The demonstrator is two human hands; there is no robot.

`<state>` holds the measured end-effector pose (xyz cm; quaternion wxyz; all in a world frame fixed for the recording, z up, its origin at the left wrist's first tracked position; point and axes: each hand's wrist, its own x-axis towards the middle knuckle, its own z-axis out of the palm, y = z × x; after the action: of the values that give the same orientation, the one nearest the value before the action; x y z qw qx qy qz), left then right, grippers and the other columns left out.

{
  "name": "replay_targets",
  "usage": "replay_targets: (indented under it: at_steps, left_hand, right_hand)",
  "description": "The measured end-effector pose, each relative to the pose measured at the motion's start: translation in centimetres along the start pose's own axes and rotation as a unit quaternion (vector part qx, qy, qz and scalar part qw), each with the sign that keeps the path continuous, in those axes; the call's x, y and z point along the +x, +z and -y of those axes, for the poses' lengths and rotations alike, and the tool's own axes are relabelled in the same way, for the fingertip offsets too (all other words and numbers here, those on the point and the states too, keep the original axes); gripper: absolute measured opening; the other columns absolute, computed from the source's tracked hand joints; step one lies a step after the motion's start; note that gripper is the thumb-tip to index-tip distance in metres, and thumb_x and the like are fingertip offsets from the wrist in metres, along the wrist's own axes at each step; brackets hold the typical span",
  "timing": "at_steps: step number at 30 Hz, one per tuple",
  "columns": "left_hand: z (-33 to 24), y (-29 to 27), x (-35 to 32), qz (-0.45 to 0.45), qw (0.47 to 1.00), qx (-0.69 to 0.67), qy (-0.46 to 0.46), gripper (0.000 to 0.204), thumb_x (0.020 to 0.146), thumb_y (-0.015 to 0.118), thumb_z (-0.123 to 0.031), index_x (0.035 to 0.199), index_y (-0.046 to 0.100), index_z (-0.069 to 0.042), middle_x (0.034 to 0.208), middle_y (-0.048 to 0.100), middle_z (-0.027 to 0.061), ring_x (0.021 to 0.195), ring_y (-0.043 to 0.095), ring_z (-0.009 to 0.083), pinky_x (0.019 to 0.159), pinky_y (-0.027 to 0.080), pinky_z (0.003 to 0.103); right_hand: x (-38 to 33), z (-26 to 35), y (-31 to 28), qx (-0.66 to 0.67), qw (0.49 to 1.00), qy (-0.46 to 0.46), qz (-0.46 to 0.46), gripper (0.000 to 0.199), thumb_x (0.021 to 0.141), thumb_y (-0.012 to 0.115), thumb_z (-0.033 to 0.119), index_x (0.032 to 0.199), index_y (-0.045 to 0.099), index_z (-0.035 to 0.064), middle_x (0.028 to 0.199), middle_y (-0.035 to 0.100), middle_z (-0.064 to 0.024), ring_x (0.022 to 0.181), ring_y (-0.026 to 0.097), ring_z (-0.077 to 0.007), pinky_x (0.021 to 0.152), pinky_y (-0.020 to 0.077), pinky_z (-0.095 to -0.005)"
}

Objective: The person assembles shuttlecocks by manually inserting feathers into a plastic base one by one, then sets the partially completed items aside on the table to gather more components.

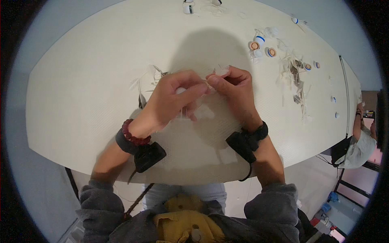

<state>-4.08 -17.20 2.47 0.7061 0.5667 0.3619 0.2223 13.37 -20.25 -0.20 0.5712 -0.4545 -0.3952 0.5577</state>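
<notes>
My two hands meet over the middle of the white table (81, 101), fingertips almost touching. My left hand (174, 95) is closed, its thumb and forefinger pinched; a small white rounded thing (180, 91) shows partly behind the fingers, its kind hidden. My right hand (235, 83) pinches a thin, whitish, feather-like piece (221, 71) between thumb and fingers. Just beyond my left hand lie loose white and dark feather bits (142, 100).
Shuttlecock corks with blue bands (271, 52) lie among scraps at the far right. A heap of white and brown feathers (298, 79) spreads nearer. More small white pieces (188, 9) sit at the far edge. Another person (358, 146) is beyond the table's right end.
</notes>
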Motion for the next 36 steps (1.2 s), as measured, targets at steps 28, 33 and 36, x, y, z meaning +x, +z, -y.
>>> replay_targets:
  at_steps: [28, 33, 36]
  left_hand:
    - [0.2, -3.6, 0.0, -0.079, 0.992, -0.096, 0.003, 0.025, 0.094, 0.049, -0.025, 0.085, 0.054, -0.002, 0.054, 0.043, -0.0032, 0.044, 0.041, 0.0061, 0.045, 0.043, 0.021]
    - [0.6, -7.8, 0.8, 0.057, 0.948, -0.313, 0.018, 0.023, 0.093, 0.050, -0.023, 0.103, 0.049, -0.002, 0.072, 0.045, -0.0011, 0.065, 0.045, 0.0076, 0.062, 0.043, 0.020]
    - [1.0, -8.7, 1.7, 0.168, 0.838, -0.510, 0.094, 0.046, 0.089, 0.045, -0.010, 0.132, 0.030, 0.000, 0.105, 0.044, 0.0099, 0.100, 0.044, 0.0221, 0.089, 0.037, 0.039]
  right_hand:
    - [1.2, -0.1, -0.7, -0.071, 0.994, -0.025, -0.083, 0.009, 0.081, 0.067, 0.006, 0.087, 0.066, -0.0003, 0.068, 0.060, -0.0015, 0.059, 0.052, -0.0057, 0.056, 0.0422, -0.0199]
    - [1.7, -2.0, -0.9, -0.199, 0.966, -0.145, -0.084, 0.008, 0.077, 0.065, 0.004, 0.085, 0.067, 0.0057, 0.085, 0.063, -0.0025, 0.066, 0.057, -0.0091, 0.060, 0.0461, -0.0229]
    - [1.6, -1.4, -1.3, -0.347, 0.905, -0.245, -0.035, 0.016, 0.071, 0.062, 0.004, 0.085, 0.067, 0.0094, 0.095, 0.060, -0.0059, 0.085, 0.056, -0.0172, 0.073, 0.0457, -0.0289]
